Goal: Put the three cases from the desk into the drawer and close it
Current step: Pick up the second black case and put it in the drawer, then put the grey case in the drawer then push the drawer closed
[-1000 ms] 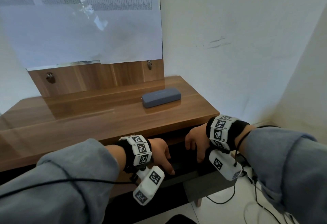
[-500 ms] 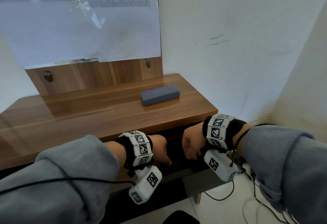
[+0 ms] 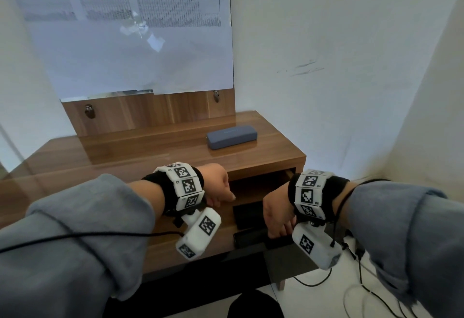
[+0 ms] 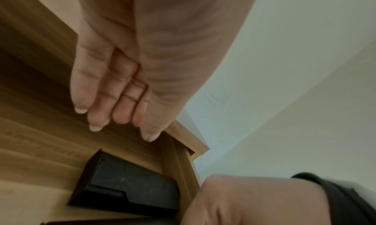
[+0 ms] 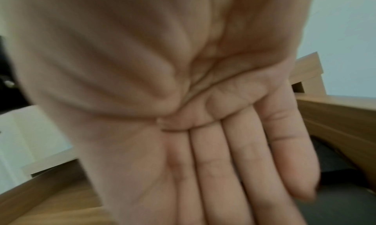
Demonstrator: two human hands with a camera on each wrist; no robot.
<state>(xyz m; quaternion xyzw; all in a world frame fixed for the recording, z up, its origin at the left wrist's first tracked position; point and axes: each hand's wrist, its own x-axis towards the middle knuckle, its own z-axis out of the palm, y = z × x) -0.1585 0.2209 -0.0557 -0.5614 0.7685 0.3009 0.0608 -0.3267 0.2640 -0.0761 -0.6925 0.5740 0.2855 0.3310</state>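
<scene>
A grey-blue case lies on the wooden desk top, to the right and near the back. Below the desk edge the drawer stands pulled out. Two black cases lie in its right part, one behind the other. My left hand hovers over the drawer with straight fingers and holds nothing; a black case shows below it. My right hand reaches down at the nearer black case, its palm flat and fingers straight, with nothing in it.
A wooden back panel with paper sheets rises behind the desk. White walls close in on the right. Cables lie on the pale floor by the desk leg.
My left hand has lifted a little from the drawer. The right hand stays low over the black cases. The view has shifted, and the drawer's wooden floor now shows.
</scene>
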